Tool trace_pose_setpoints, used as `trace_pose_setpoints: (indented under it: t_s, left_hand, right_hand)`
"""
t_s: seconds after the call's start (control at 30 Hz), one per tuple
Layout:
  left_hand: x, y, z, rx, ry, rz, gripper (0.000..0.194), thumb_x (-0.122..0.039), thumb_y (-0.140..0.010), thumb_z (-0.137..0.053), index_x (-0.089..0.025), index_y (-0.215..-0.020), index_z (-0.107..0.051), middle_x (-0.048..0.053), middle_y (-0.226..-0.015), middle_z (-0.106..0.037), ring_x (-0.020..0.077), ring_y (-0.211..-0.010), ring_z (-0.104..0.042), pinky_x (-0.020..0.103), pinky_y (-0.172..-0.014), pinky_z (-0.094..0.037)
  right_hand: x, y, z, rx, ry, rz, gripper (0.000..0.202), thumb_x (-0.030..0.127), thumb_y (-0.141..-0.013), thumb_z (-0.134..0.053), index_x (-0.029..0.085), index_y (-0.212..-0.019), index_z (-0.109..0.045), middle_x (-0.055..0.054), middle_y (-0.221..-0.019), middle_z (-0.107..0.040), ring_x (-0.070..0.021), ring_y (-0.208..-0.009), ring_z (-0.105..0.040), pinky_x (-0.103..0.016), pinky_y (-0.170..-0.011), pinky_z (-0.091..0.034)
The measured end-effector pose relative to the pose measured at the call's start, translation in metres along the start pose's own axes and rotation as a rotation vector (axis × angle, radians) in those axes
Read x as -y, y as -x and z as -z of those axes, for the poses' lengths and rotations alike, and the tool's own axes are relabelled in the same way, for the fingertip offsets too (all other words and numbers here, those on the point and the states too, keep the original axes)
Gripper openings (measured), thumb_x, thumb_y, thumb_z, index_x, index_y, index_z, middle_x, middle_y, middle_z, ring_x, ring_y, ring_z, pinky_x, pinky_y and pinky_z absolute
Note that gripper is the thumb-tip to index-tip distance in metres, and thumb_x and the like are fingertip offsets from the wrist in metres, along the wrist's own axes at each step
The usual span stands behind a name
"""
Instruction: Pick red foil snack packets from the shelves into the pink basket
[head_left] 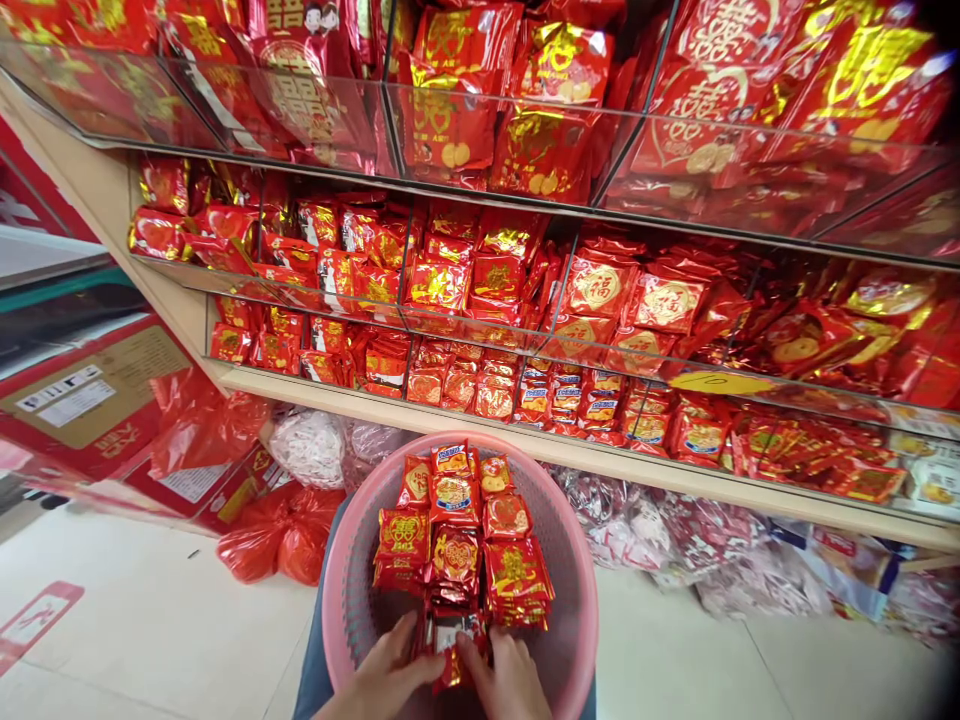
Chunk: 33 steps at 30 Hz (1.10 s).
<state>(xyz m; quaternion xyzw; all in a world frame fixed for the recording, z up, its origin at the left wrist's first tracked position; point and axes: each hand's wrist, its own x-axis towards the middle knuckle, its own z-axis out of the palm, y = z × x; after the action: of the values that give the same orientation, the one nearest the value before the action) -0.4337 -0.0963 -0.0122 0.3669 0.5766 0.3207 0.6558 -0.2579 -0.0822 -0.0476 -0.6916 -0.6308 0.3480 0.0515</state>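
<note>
Crowding basket rim (352, 540): packets (457, 545), both hands' fingers (420, 665).

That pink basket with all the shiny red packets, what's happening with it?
A person is bent over a pink basket on their lap, in front of shelves packed with red and gold snack packets. Inside the basket, red packets lie in neat rows. The left hand and right hand both have their fingers on a small packet at the near end of the rows.
</note>
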Motion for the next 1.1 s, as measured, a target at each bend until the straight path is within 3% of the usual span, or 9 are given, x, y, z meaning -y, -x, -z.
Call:
trace_pose_setpoints:
  t_s: [0.2, 0.3, 0.43, 0.53, 0.63, 0.73, 0.87, 0.97, 1.1]
  left_hand:
    - [0.005, -0.005, -0.016, 0.085, 0.090, 0.096, 0.045, -0.028, -0.056, -0.064, -0.022, -0.100, -0.065, 0.001, -0.093, -0.068, 0.0279, -0.102, -0.054, 0.041, -0.097, -0.037]
    - [0.010, -0.010, -0.021, 0.050, 0.117, 0.087, 0.053, -0.038, -0.056, -0.067, -0.021, -0.106, -0.063, 0.002, -0.094, -0.068, 0.0277, -0.102, -0.055, 0.042, -0.099, -0.036]
    - [0.017, -0.015, -0.019, 0.018, 0.158, 0.079, 0.054, -0.048, -0.056, -0.070, -0.022, -0.102, -0.064, 0.006, -0.111, -0.066, 0.0298, -0.116, -0.048, 0.042, -0.104, -0.031]
    - [0.021, -0.020, -0.018, 0.020, 0.252, 0.108, 0.056, -0.041, -0.047, -0.075, -0.022, -0.099, -0.063, 0.006, -0.111, -0.067, 0.0318, -0.117, -0.048, 0.041, -0.104, -0.032]
    - [0.013, -0.020, -0.018, 0.016, 0.351, 0.220, 0.053, -0.032, -0.048, -0.072, -0.021, -0.098, -0.059, 0.006, -0.100, -0.070, 0.0308, -0.113, -0.052, 0.040, -0.102, -0.033]
    - [-0.005, -0.015, -0.019, 0.025, 0.357, 0.308, 0.038, -0.026, -0.053, -0.066, -0.021, -0.090, -0.058, 0.003, -0.089, -0.071, 0.0292, -0.109, -0.054, 0.040, -0.100, -0.032]
    - [-0.024, -0.012, -0.019, 0.090, 0.317, 0.320, 0.019, -0.020, -0.055, -0.060, -0.024, -0.074, -0.057, -0.002, -0.079, -0.070, 0.0276, -0.100, -0.059, 0.038, -0.098, -0.033]
    - [-0.024, -0.015, -0.019, 0.110, 0.330, 0.339, 0.015, -0.020, -0.056, -0.059, -0.025, -0.070, -0.056, -0.003, -0.072, -0.068, 0.0266, -0.095, -0.060, 0.037, -0.096, -0.035]
    - [-0.017, -0.020, -0.019, 0.143, 0.337, 0.317, 0.016, -0.021, -0.058, -0.060, -0.024, -0.073, -0.058, -0.002, -0.068, -0.067, 0.0253, -0.091, -0.061, 0.036, -0.093, -0.037]
  right_hand:
    - [0.013, 0.002, -0.001, -0.035, 0.028, 0.021, 0.054, 0.056, -0.085, -0.034, 0.014, -0.080, -0.068, -0.024, -0.085, -0.069, -0.0399, -0.085, -0.064, -0.046, -0.073, -0.044]
    - [0.019, 0.003, -0.004, -0.020, 0.011, 0.036, 0.054, 0.053, -0.087, -0.032, 0.013, -0.084, -0.069, -0.025, -0.088, -0.069, -0.0408, -0.085, -0.065, -0.047, -0.072, -0.045]
    - [0.015, 0.003, 0.006, 0.064, -0.049, -0.022, 0.057, 0.057, -0.085, -0.031, 0.015, -0.091, -0.069, -0.023, -0.091, -0.070, -0.0385, -0.093, -0.064, -0.046, -0.080, -0.044]
    - [0.009, 0.003, 0.021, 0.157, -0.282, -0.005, 0.058, 0.061, -0.081, -0.038, 0.015, -0.094, -0.069, -0.020, -0.098, -0.070, -0.0351, -0.103, -0.061, -0.043, -0.088, -0.042]
    - [0.004, 0.000, 0.028, 0.361, -0.640, -0.041, 0.058, 0.063, -0.070, -0.056, 0.015, -0.099, -0.068, -0.014, -0.105, -0.070, -0.0305, -0.107, -0.059, -0.037, -0.092, -0.041]
    - [-0.001, -0.007, 0.020, 0.470, -0.926, -0.116, 0.058, 0.058, -0.058, -0.068, 0.017, -0.099, -0.069, -0.008, -0.100, -0.072, -0.0285, -0.105, -0.060, -0.036, -0.092, -0.043]
    - [-0.009, -0.016, 0.002, 0.494, -0.987, -0.190, 0.045, 0.047, -0.057, -0.072, 0.019, -0.092, -0.072, -0.005, -0.091, -0.074, -0.0278, -0.101, -0.063, -0.036, -0.091, -0.043]
    - [-0.013, -0.022, -0.007, 0.517, -0.993, -0.197, 0.041, 0.046, -0.059, -0.071, 0.021, -0.091, -0.072, -0.004, -0.092, -0.074, -0.0288, -0.103, -0.062, -0.037, -0.093, -0.043]
    - [-0.016, -0.033, -0.021, 0.534, -1.049, -0.161, 0.052, 0.056, -0.057, -0.069, 0.022, -0.097, -0.071, -0.007, -0.103, -0.071, -0.0305, -0.113, -0.056, -0.040, -0.099, -0.038]
